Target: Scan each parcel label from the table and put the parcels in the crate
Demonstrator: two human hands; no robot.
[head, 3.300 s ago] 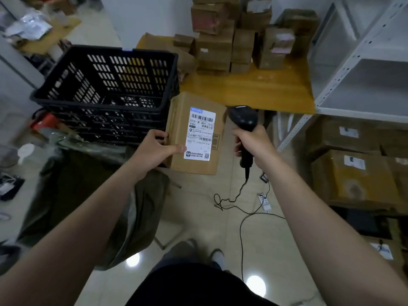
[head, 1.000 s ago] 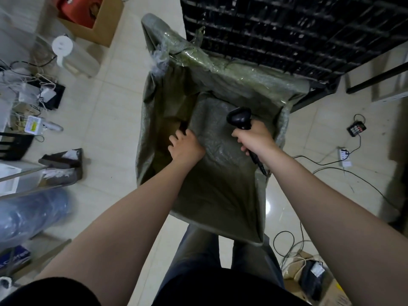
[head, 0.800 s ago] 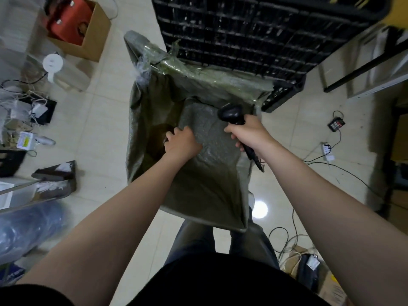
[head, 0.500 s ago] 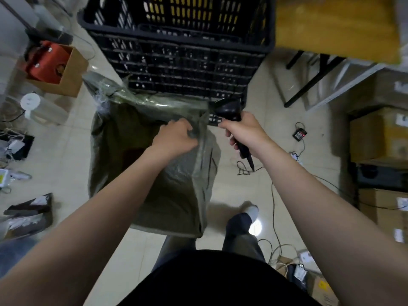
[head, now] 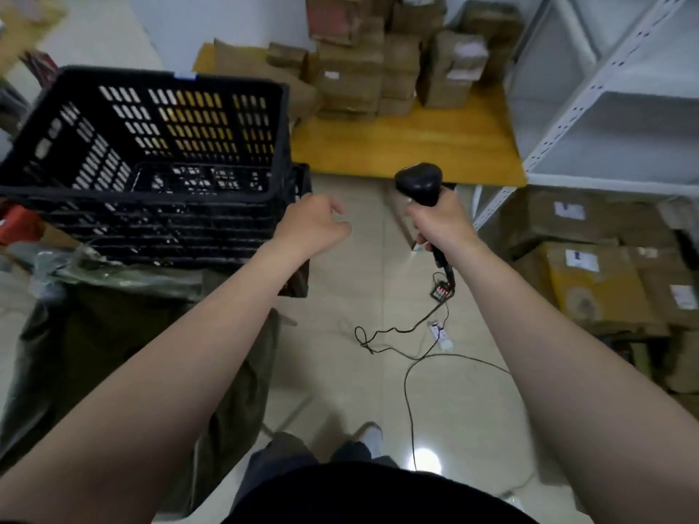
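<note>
**Parcels**: brown boxes stacked on the table, beyond the crate and to its right.

**Hands:** the left hand, just right of the crate's near corner, holds nothing, its fingers loosely curled. The right hand, further right of the crate, grips the scanner with its head up.

**Step in hand, as judged:** fetching a parcel. It is best lifted off the top of the stack with the left hand, so that nothing topples. The label is then turned square to the scanner before the parcel is lowered into the crate.

**Hard to make out:**
- The stack's labels are blurred.
- The crate's floor is partly hidden by its near wall.
- The contents of the sack below the crate are unseen.
- The scanner's window faces away.
</note>
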